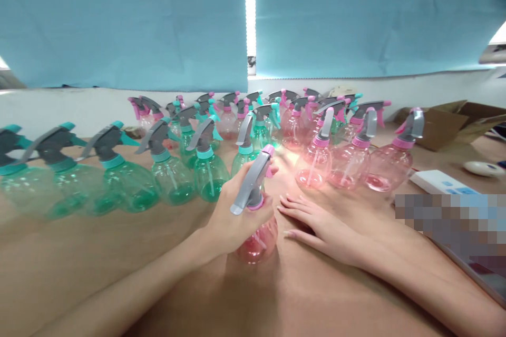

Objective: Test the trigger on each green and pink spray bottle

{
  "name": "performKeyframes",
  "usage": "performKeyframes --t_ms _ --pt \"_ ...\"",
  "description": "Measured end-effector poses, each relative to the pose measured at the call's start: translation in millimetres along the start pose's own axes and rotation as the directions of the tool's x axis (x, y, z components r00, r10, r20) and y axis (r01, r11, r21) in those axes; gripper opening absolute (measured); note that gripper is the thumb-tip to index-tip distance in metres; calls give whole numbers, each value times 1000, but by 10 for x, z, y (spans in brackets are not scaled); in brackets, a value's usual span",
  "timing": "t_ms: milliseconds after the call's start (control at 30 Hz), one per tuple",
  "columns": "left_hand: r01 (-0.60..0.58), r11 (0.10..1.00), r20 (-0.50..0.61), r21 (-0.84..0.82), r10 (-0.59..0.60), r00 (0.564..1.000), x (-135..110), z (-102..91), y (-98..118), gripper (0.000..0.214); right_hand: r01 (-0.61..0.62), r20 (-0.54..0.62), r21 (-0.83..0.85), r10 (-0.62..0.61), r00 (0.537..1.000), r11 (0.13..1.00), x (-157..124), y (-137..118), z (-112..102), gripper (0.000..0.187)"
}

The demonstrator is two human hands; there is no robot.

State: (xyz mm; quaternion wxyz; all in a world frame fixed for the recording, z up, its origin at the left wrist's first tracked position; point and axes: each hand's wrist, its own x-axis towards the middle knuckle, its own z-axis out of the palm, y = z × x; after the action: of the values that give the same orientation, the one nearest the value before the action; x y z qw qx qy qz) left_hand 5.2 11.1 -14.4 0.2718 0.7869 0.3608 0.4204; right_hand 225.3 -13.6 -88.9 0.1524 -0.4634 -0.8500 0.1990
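Observation:
My left hand [233,210] is wrapped round the neck and trigger of a pink spray bottle [259,245] with a grey head. The bottle is upright, its base at or close to the tabletop; part of its neck and trigger is hidden by my fingers. Flat on the table just right of it lies my right hand [316,221], fingers apart and holding nothing. Beyond that hand stand three pink spray bottles [348,166] in a row. Green spray bottles [211,176] with grey heads form a line on the left, one right behind the held bottle.
More pink and green spray bottles [292,129] crowd the back of the wooden table [166,263]. At right are an open cardboard box [446,124], a white mouse [483,168], a white box [440,181] and a pixelated area. Blue blinds [126,21] hang behind.

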Motion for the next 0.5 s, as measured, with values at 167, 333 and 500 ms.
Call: performKeyframes --t_ms 167,333,500 --pt "8 1000 5 6 -8 1000 7 -4 -9 40 16 -38 38 -15 999 999 -7 26 28 61" --pt "-2 1000 13 -3 2 1000 17 -10 -11 42 14 -50 44 -12 999 999 -11 29 37 59" --pt "-9 1000 31 0 9 999 17 -15 -28 38 10 -27 23 -9 1000 1000 -5 16 23 62"
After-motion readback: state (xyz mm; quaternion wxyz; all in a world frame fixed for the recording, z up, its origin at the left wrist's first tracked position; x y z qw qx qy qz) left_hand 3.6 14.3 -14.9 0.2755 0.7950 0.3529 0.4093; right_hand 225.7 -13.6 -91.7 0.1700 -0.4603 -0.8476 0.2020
